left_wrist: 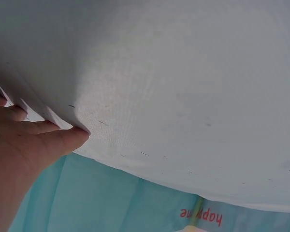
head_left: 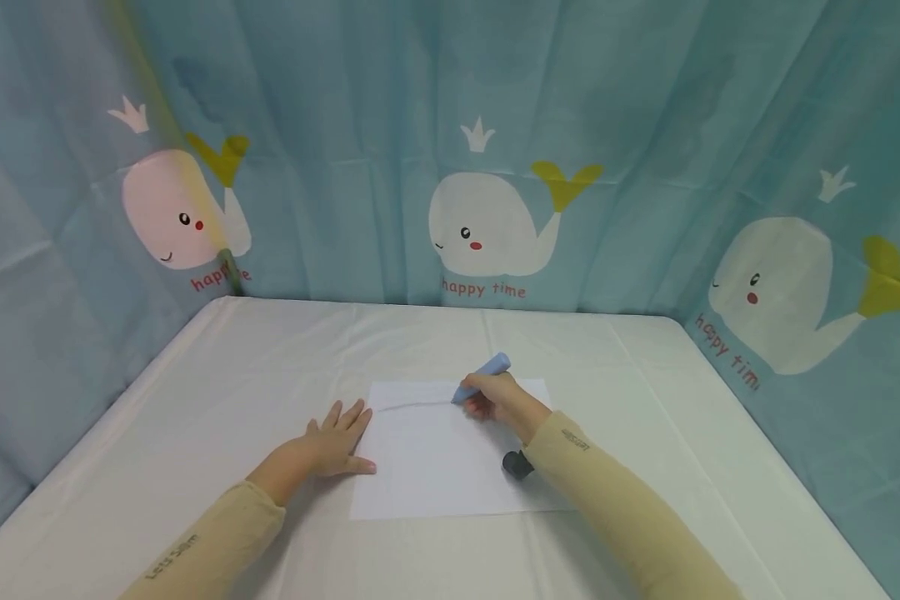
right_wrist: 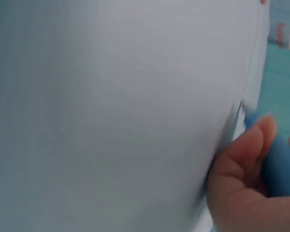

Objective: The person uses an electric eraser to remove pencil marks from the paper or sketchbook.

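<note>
A sheet of white paper (head_left: 420,467) lies on the white table, with one thin greyish line running across its upper part. My right hand (head_left: 495,395) pinches a thick blue marker (head_left: 492,364), its tip touching the paper at the right end of that line. In the right wrist view the thumb and fingers (right_wrist: 246,154) wrap the marker's blue barrel (right_wrist: 282,169). At the paper's left edge my left hand (head_left: 332,446) rests flat with fingers spread, the fingertips at or just over the edge. The left wrist view shows these fingers (left_wrist: 63,141) straight on the white surface.
A small dark round object (head_left: 517,464) shows beside the right sleeve, above the paper's right part; its kind is unclear. The white-covered table (head_left: 292,350) ends at blue curtains (head_left: 330,208) with whale prints on the back and both sides.
</note>
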Tool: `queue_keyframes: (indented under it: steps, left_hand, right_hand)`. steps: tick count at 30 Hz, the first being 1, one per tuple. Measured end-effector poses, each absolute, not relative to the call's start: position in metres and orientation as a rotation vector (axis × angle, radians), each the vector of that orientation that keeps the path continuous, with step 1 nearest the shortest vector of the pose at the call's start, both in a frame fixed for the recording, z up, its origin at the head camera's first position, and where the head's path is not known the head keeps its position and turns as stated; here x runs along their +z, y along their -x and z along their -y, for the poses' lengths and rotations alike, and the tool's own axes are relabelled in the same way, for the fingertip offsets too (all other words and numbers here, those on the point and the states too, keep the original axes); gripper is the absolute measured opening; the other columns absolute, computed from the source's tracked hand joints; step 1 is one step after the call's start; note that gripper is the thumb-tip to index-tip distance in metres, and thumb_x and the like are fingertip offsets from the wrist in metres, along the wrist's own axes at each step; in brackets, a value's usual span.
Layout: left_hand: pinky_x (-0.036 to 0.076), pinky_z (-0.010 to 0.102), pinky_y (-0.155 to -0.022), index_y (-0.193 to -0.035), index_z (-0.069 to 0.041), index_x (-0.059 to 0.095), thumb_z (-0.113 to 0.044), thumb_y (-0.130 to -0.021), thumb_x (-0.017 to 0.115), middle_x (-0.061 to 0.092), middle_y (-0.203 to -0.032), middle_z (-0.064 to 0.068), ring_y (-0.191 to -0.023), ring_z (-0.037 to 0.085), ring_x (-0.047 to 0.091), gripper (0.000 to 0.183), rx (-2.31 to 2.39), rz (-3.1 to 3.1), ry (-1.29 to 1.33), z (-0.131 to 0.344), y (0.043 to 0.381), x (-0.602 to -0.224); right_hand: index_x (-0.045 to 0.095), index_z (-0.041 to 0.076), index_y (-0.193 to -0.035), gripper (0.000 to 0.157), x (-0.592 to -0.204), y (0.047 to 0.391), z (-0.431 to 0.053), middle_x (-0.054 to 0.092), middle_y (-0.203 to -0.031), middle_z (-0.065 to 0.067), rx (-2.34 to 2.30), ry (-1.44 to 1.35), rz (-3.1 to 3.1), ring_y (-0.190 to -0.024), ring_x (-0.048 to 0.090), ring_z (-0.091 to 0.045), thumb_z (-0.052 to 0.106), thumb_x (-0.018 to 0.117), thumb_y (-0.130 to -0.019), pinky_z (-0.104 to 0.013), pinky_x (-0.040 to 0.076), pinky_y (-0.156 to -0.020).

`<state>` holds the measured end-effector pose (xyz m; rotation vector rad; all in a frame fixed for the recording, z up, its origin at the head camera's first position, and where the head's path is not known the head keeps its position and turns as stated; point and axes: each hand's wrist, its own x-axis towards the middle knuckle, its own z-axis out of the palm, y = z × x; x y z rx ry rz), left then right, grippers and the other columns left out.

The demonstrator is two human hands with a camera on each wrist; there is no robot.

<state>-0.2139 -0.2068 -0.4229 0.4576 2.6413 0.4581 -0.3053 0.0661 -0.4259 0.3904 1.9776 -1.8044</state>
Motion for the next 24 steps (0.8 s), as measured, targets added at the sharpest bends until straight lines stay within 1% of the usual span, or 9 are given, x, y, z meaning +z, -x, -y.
queue_keyframes:
  steps: [6,14,24]
  left_hand:
    - [0.005,0.075,-0.103,-0.15,0.007,0.019,-0.05,-0.089,0.065,0.006,-0.158,0.028,-0.141,0.054,-0.003,0.096,0.46,-2.635,-0.462,0.2063,0.2147,-0.4217]
    - [0.007,0.076,-0.102,-0.149,0.009,0.021,-0.049,-0.088,0.065,0.008,-0.157,0.03,-0.14,0.055,0.0,0.095,0.445,-2.643,-0.471,0.2062,0.2128,-0.4218]
    - [0.006,0.075,-0.103,-0.15,0.008,0.02,-0.048,-0.089,0.066,0.008,-0.157,0.029,-0.14,0.055,-0.001,0.095,0.449,-2.649,-0.462,0.2059,0.2122,-0.4196]
  right_hand:
    - [0.058,-0.006,-0.102,0.021,-0.426,0.3069,-0.0685,0.058,-0.06,-0.007,-1.786,-0.383,-1.995,-0.048,0.054,-0.011,0.009,0.064,-0.088,-0.02,0.047,-0.049]
    - [0.058,-0.004,-0.098,0.018,-0.4282,0.3069,-0.0683,0.058,-0.061,-0.007,-1.778,-0.401,-1.983,-0.049,0.054,-0.011,0.01,0.065,-0.088,-0.02,0.046,-0.049]
    - [0.057,-0.007,-0.107,0.025,-0.424,0.3061,-0.0684,0.059,-0.062,-0.008,-1.8,-0.362,-1.953,-0.049,0.054,-0.01,0.009,0.065,-0.089,-0.02,0.046,-0.049]
